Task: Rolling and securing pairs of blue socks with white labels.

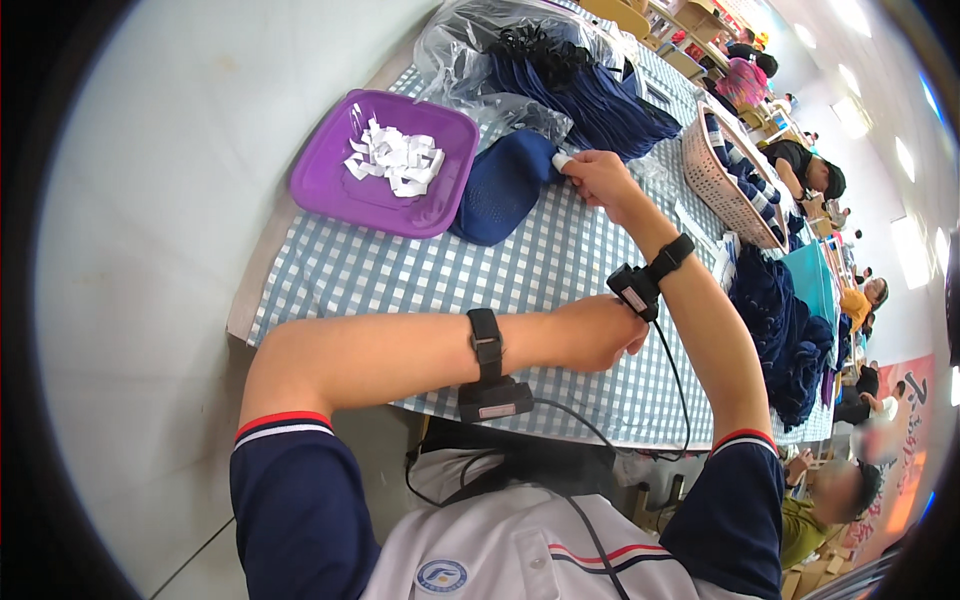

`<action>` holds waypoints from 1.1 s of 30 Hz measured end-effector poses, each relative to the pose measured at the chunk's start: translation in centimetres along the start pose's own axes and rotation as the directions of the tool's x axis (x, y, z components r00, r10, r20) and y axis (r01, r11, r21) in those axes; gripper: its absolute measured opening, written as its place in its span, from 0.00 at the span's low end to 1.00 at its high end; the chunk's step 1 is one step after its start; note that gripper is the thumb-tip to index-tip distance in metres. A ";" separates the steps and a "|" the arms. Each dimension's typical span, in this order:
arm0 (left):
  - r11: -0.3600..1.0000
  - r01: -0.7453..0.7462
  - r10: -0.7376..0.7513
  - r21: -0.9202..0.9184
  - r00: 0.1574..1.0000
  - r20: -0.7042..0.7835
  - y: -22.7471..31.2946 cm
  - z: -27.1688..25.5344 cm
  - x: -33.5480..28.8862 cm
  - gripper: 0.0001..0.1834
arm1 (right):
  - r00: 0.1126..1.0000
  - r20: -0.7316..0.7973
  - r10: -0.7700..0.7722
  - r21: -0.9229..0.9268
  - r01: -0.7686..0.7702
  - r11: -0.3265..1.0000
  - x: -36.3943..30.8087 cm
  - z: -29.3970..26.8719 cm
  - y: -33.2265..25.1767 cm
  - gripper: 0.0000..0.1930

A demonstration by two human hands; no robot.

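A: Nearest item first. State of the left hand (600, 335)?
B: Fingers curled in, over the checked surface (350, 280), beside the black wrist unit (633, 290) on the other arm. Its inner side is hidden; whether it grips anything, I cannot tell.
A: Right hand (605, 182)?
B: Farther out, thumb and fingers together, clamped on a small white strip (562, 160) at the narrow end of a blue fabric piece (505, 190). Whether strip and fabric are joined cannot be determined.
A: Position of the fabric piece?
B: On the surface, just right of the purple basin (325, 160), which holds loose white strips (400, 160).
A: Expected handling?
B: Judged light and soft, with a fine-textured face; likely to fold or sag rather than break. The strip appears thin and limp, easily creased, and could slip from a loose pinch.
A: Recommended hold?
B: Strip by its end, between thumb and forefinger; fabric by its narrow end, the broad part lying flat for support.
A: Beyond that?
B: A navy fabric bundle (600, 95), strands loosely gathered, beside clear plastic wrapping (450, 50).
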State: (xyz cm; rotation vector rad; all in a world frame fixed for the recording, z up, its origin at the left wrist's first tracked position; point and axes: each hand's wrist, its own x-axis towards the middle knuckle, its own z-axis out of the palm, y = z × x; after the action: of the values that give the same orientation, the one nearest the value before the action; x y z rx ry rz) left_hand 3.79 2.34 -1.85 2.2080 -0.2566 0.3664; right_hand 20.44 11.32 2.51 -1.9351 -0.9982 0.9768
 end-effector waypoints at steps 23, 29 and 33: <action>0.997 -0.060 0.060 0.051 0.998 -0.004 0.1 -0.1 -0.4 0.12 | 0.972 0.066 -0.225 -0.311 0.234 0.921 -0.1 -0.8 -0.1 0.17; 0.991 -0.097 0.101 0.089 0.994 -0.040 0.4 -0.1 0.1 0.11 | 0.736 -0.042 -0.676 -0.201 0.656 0.727 -7.6 -3.1 -1.0 0.12; 0.991 -0.069 0.075 0.113 0.996 -0.042 0.0 0.0 -0.7 0.09 | 0.631 -0.106 -0.768 -0.235 0.735 0.636 -16.9 -6.3 -3.4 0.11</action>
State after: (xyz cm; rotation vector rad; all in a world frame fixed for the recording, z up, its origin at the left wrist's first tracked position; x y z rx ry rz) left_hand 3.15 2.42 -2.11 2.3011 -0.2979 0.4809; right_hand 17.92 -3.50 13.01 -1.4342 -1.6230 0.1985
